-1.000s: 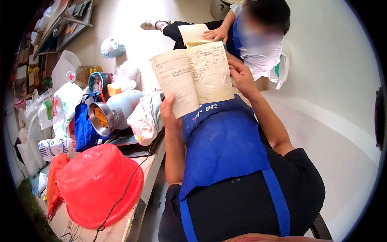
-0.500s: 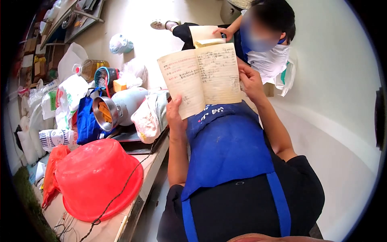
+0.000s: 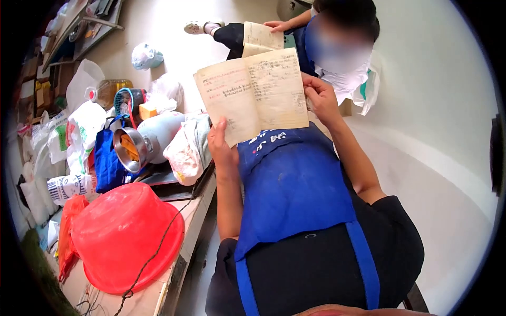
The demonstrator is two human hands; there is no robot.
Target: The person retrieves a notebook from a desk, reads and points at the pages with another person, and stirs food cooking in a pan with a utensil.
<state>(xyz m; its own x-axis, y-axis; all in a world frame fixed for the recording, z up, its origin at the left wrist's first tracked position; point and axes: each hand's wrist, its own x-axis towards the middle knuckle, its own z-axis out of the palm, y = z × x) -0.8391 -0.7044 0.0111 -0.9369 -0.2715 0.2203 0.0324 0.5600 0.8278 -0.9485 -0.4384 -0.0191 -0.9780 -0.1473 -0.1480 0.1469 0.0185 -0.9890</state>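
An open notebook (image 3: 253, 97) with yellowed, handwritten pages is held up above my lap. My left hand (image 3: 222, 141) grips its lower left edge, thumb on the page. At the right edge, my right hand (image 3: 321, 100) pinches the page side with its fingers curled. Below the notebook lies my blue apron (image 3: 292, 184), with white lettering near its lower hem. Just beyond, another person's hand (image 3: 278, 25) rests on a second paper booklet (image 3: 262, 37) on that person's lap.
On the left ledge stand an upturned red basin (image 3: 126, 237), a metal bowl (image 3: 129, 150) with orange pieces, a cloth (image 3: 190, 150), a blue bag (image 3: 108, 160) and an oil jug (image 3: 109, 92). A dark cord (image 3: 158, 247) crosses the basin. A white wall (image 3: 432, 105) closes the right side.
The view has shifted slightly, so the notebook and my hands appear a little higher and further left. The other person's hand has moved on their booklet, and their head has turned.
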